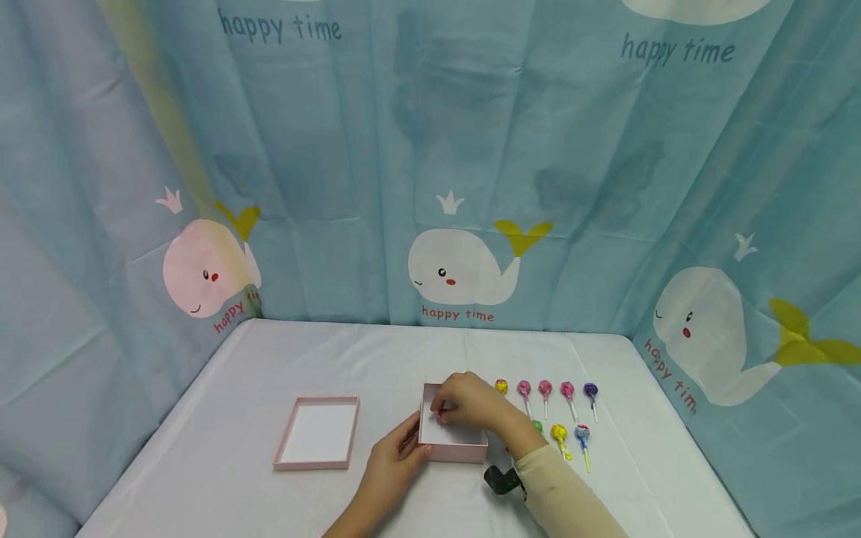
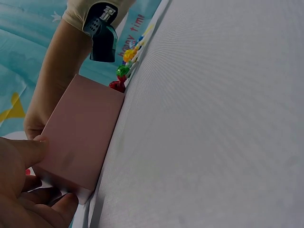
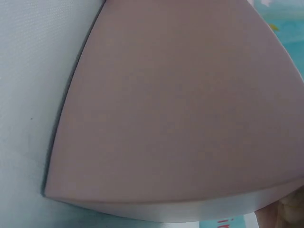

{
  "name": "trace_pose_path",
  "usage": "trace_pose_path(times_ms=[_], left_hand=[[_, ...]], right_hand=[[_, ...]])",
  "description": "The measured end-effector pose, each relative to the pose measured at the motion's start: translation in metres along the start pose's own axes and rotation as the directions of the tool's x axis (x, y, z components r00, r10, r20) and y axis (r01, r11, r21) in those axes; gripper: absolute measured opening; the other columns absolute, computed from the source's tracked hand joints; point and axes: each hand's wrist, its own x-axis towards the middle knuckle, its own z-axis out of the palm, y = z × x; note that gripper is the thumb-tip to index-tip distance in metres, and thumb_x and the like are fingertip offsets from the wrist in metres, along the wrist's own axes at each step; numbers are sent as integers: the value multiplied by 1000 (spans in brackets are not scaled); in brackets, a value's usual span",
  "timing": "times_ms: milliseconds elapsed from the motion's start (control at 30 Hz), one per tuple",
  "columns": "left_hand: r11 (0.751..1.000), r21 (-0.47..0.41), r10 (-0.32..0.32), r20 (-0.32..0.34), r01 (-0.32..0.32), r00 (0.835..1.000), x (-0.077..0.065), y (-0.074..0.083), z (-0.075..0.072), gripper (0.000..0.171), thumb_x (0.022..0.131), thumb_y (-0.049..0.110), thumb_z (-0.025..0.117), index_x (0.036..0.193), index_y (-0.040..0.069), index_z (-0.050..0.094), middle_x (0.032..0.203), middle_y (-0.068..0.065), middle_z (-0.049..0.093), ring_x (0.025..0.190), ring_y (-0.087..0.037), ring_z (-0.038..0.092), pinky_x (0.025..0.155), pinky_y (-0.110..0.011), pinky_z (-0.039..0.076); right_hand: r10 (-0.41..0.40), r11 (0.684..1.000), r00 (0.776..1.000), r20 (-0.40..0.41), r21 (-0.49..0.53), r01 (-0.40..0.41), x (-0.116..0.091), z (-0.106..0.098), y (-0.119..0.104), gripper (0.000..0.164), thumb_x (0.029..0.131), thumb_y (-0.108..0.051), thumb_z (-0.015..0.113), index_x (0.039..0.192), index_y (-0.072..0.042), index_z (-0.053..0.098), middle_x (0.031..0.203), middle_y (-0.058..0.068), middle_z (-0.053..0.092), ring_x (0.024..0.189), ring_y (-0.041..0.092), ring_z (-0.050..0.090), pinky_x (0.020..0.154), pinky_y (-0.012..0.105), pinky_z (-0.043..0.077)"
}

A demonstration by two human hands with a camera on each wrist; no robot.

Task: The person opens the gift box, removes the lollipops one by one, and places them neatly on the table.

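An open pink box (image 1: 457, 453) with a white inside stands on the table. My left hand (image 1: 390, 459) grips its left side, thumb at the near corner; the left wrist view shows the thumb against the pink wall and bent fingers round the corner. Inside the box, my right hand (image 1: 471, 403) pinches a pink lollipop (image 1: 440, 415), mostly covered by the fingers. Only a pink wall of the box (image 3: 175, 109) fills most of the right wrist view.
A pink-rimmed lid (image 1: 312, 465) lies inside-up at the left. Right of the box, lollipops lie in rows: pink ones (image 1: 545, 388), a purple one (image 1: 590, 390), yellow (image 1: 559, 433), blue (image 1: 582, 433) and green (image 1: 537, 425). A red one (image 2: 117, 84) shows beside the box.
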Motion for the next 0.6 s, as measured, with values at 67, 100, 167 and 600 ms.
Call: trace_pose_path(times_ms=[67, 100, 167, 600], left_hand=[[1000, 4, -2, 0, 2, 1000, 0, 1, 0, 71, 96, 19, 74, 152, -8, 40, 155, -26, 43, 145, -38, 42, 113, -24, 45], [1000, 6, -2, -1, 2, 1000, 0, 1, 0, 70, 96, 18, 74, 152, -8, 40, 155, -26, 43, 145, -38, 42, 113, -24, 45], [1000, 11, -2, -2, 2, 1000, 0, 1, 0, 70, 96, 18, 74, 151, -8, 40, 155, -26, 43, 145, -38, 42, 112, -24, 45], [1000, 16, 2, 2, -2, 1000, 0, -1, 0, 74, 95, 23, 75, 152, -8, 39, 156, -26, 42, 145, -38, 40, 112, -25, 45]], right_hand=[[-5, 1000, 1000, 1, -7, 5, 0, 1, 0, 12, 86, -23, 85, 97, -23, 81, 91, -15, 72, 90, 3, 60, 91, 30, 56], [-5, 1000, 1000, 6, -12, 6, 1, 2, 0, 12, 86, -23, 85, 98, -23, 80, 91, -15, 72, 89, 3, 59, 90, 29, 56], [-8, 1000, 1000, 15, -25, 8, 1, 2, 0, 12, 86, -22, 85, 97, -23, 80, 89, -14, 71, 87, 3, 57, 87, 27, 55], [-23, 996, 1000, -15, -84, 22, 1, 7, 0, 16, 81, -33, 89, 93, -26, 80, 86, -18, 68, 88, 2, 58, 89, 29, 54]])
